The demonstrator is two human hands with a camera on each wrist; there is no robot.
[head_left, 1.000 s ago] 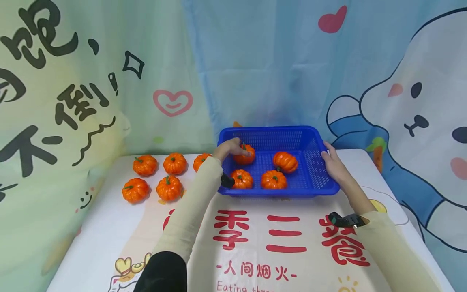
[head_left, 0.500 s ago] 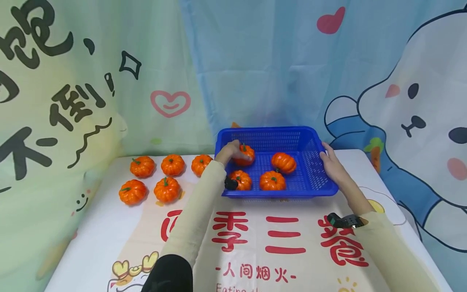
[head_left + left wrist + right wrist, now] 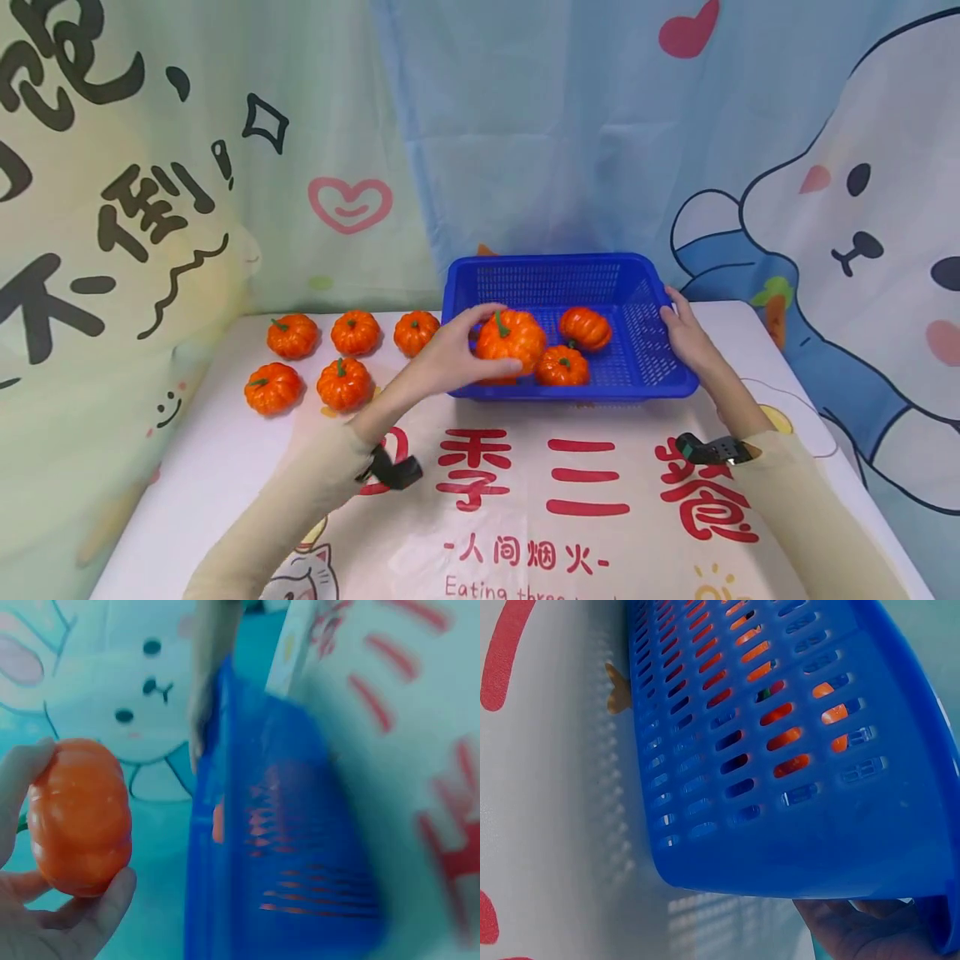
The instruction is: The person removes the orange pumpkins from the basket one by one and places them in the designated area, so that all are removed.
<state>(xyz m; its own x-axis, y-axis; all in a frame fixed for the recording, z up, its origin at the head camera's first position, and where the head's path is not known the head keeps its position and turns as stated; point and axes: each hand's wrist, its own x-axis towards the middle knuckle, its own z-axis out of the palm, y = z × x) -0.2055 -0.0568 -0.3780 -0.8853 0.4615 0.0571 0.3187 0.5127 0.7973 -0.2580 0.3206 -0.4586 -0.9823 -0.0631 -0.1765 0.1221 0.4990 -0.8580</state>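
My left hand holds an orange toy pumpkin with a green stem, thumb on the near side, above the left part of the blue plastic basket. In the left wrist view the pumpkin sits between thumb and fingers, apart from the basket wall. My right hand grips the basket's right end; in the right wrist view its fingers reach under the rim. Inside the basket lie a pumpkin and another pumpkin. A further one is mostly hidden behind the held pumpkin.
Several pumpkins stand in two rows on the table left of the basket. A printed cloth covers the table front. A patterned curtain hangs right behind the basket. A thin cable runs at the right.
My left hand has lifted the pumpkin from the basket's back left corner, bringing it up and nearer to me. My right hand has stayed on the basket's end.
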